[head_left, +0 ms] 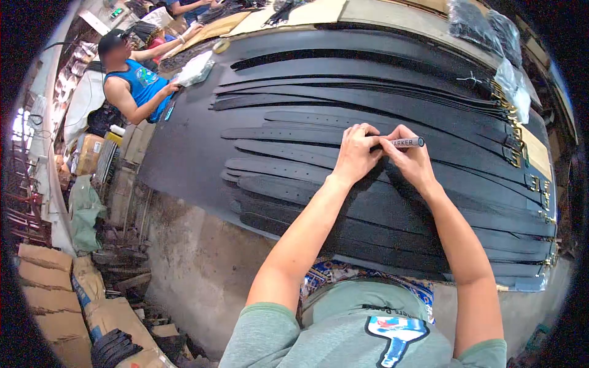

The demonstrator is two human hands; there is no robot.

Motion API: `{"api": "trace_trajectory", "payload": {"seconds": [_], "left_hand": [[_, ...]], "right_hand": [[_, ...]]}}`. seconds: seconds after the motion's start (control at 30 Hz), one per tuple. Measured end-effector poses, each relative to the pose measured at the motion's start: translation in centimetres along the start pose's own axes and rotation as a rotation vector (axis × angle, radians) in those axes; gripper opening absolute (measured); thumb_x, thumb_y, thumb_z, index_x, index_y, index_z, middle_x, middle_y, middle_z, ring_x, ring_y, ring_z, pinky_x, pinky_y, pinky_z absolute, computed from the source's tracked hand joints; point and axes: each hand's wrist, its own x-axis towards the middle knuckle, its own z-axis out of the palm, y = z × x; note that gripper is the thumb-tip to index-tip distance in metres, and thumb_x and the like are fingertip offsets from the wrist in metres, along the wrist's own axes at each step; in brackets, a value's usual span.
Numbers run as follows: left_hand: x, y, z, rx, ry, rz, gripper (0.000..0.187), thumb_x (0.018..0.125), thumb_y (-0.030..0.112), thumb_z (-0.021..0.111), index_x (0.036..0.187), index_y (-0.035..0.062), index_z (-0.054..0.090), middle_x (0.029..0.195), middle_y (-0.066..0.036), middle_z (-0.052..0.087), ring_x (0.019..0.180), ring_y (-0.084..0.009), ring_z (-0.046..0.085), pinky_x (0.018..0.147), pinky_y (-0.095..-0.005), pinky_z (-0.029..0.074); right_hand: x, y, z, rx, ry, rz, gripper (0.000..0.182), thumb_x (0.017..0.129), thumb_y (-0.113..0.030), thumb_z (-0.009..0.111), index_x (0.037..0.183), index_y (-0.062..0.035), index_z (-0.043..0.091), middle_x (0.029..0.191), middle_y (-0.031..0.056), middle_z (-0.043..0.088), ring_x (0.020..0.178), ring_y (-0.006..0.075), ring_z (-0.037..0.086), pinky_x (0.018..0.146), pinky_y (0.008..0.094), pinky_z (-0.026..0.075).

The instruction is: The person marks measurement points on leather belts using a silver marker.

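Note:
My right hand [410,161] grips a grey marker [405,143], held nearly level with its rounded end pointing right. My left hand [357,154] meets it at the other end, fingers bent and pinched together; what lies between them is hidden. Both hands are over a row of black belts [276,148] laid lengthwise on the dark table [184,144]. Punched holes show near the rounded left tips of several belts. Gold-coloured buckles [512,153] line their right ends.
A person in a blue top [140,86] stands at the table's far left, holding a pale plastic bag [196,69]. Another person's arms show behind. Plastic-wrapped bundles [475,27] sit at the back right. Cardboard boxes [46,294] are stacked at the lower left.

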Motion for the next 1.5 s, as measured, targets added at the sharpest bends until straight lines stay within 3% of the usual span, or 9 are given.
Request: {"api": "trace_trajectory", "payload": {"seconds": [0.17,0.27,0.4,0.73,1.23,1.33,1.4,1.43,1.5], "left_hand": [[0.1,0.4,-0.2,0.029,-0.005,0.05,0.026,0.069,0.012,0.076,0.094,0.0113,0.071,0.104,-0.006,0.063,0.102,-0.0277,0.057,0.092,-0.0415,0.043],[0.2,0.8,-0.3,-0.021,-0.046,0.106,0.032,0.068,0.014,0.078,0.1,0.0124,0.071,0.108,-0.007,0.062,0.106,-0.0281,0.056,0.094,-0.0418,0.042],[0.2,1.2,-0.3,-0.061,-0.119,0.128,0.041,0.069,0.019,0.08,0.108,0.0099,0.069,0.112,-0.008,0.06,0.11,-0.0282,0.053,0.097,-0.0412,0.042],[-0.3,0.5,0.6,0.082,-0.09,0.05,0.046,0.07,0.016,0.078,0.113,0.0069,0.065,0.111,-0.01,0.06,0.111,-0.0297,0.052,0.096,-0.0417,0.042],[0.6,1.3,-0.6,0.122,-0.088,-0.019,0.04,0.068,0.009,0.078,0.103,0.0065,0.059,0.107,-0.011,0.061,0.105,-0.0327,0.056,0.092,-0.0422,0.042],[0.6,1.6,-0.8,0.146,-0.117,-0.044,0.039,0.069,0.01,0.078,0.102,0.0061,0.059,0.105,-0.012,0.061,0.104,-0.0324,0.056,0.091,-0.0418,0.042],[0.7,1.7,-0.8,0.153,-0.099,0.017,0.037,0.069,0.01,0.078,0.1,0.0048,0.06,0.098,-0.013,0.063,0.1,-0.0337,0.058,0.089,-0.0418,0.043],[0.7,1.8,-0.8,0.152,-0.085,0.025,0.037,0.068,0.009,0.078,0.1,0.0042,0.06,0.099,-0.013,0.064,0.1,-0.0342,0.059,0.09,-0.0419,0.043],[0.8,2.2,-1.3,0.141,-0.13,-0.026,0.036,0.069,0.01,0.077,0.101,0.0053,0.061,0.1,-0.01,0.063,0.102,-0.0307,0.057,0.098,-0.0399,0.037]], "right_hand": [[-0.5,1.4,-0.1,-0.046,0.019,-0.161,0.017,0.088,-0.014,0.068,0.085,-0.0002,0.06,0.07,0.0039,0.056,0.064,0.0066,0.049,0.055,0.0256,0.04],[-1.8,0.3,-0.9,0.16,-0.001,0.049,0.016,0.088,-0.013,0.068,0.084,-0.0002,0.059,0.07,0.0049,0.055,0.064,0.0083,0.05,0.057,0.0252,0.041],[-3.4,-1.7,-3.8,-0.206,0.058,-0.179,0.015,0.088,-0.011,0.067,0.08,-0.0006,0.058,0.07,0.0044,0.056,0.063,0.0093,0.05,0.056,0.0259,0.041],[-5.8,2.9,-11.4,-0.232,0.183,0.366,0.027,0.088,-0.02,0.068,0.075,0.001,0.057,0.067,0.0029,0.057,0.06,0.0081,0.053,0.053,0.0264,0.04],[-10.9,4.1,-13.4,-0.133,0.623,0.12,0.03,0.091,-0.021,0.065,0.07,-0.0026,0.057,0.059,-0.0016,0.05,0.058,0.0052,0.042,0.052,0.027,0.034],[-12.0,2.6,-13.9,0.059,0.659,0.175,0.025,0.093,-0.022,0.063,0.075,-0.0052,0.059,0.064,0.0021,0.058,0.061,0.0048,0.048,0.055,0.0238,0.038],[-11.7,0.4,-13.6,0.6,0.776,0.303,0.023,0.092,-0.026,0.062,0.081,-0.0054,0.059,0.073,0.0101,0.067,0.067,0.0121,0.062,0.064,0.023,0.048],[-12.1,1.6,-14.4,0.923,0.715,0.405,0.023,0.091,-0.025,0.061,0.084,-0.0038,0.057,0.088,0.0208,0.069,0.08,0.0276,0.069,0.077,0.0344,0.056],[-11.9,3.4,-14.4,1.501,0.436,0.375,0.023,0.092,-0.019,0.056,0.079,-0.0008,0.059,0.106,0.0278,0.064,0.1,0.041,0.063,0.093,0.0535,0.05]]}}
